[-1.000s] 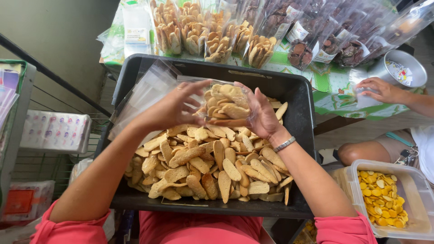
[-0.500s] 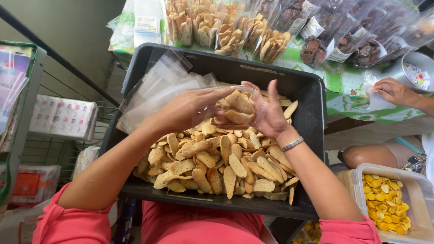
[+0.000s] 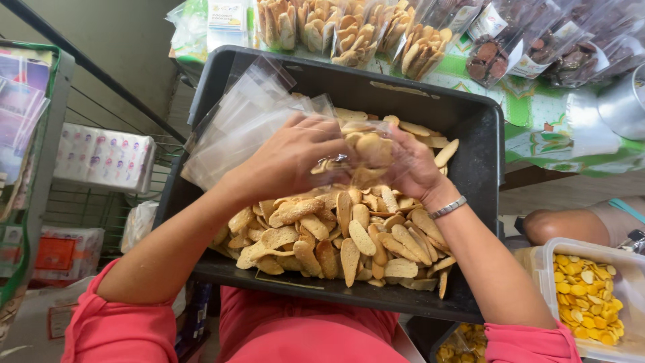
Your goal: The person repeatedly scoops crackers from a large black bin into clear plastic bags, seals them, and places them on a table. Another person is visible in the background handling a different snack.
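Black plastic forms the big tray (image 3: 480,168) that fills the middle of the view, heaped with pale oblong crackers (image 3: 349,238). Behind it a green patterned surface (image 3: 537,128) carries a row of filled clear packets (image 3: 376,30) of the same crackers and darker packets of brown cookies (image 3: 531,47). At the lower right a clear tub (image 3: 628,275) holds small yellow chips, and another person's bare limb (image 3: 571,225) lies just beyond it. A stack of empty clear bags (image 3: 235,124) rests on the tray's left rim, close beside the left wrist.

Both pink-sleeved arms reach forward over the cracker heap and meet near its far side. The left hand (image 3: 289,161) is turned palm down, its fingers curled round the mouth of a small clear bag (image 3: 366,158). The right hand (image 3: 413,168), with a metal bracelet (image 3: 448,207) at the wrist, cups that bag from the other side, fingers closed about it. Crackers show through the bag's film, and it is held just above the pile.
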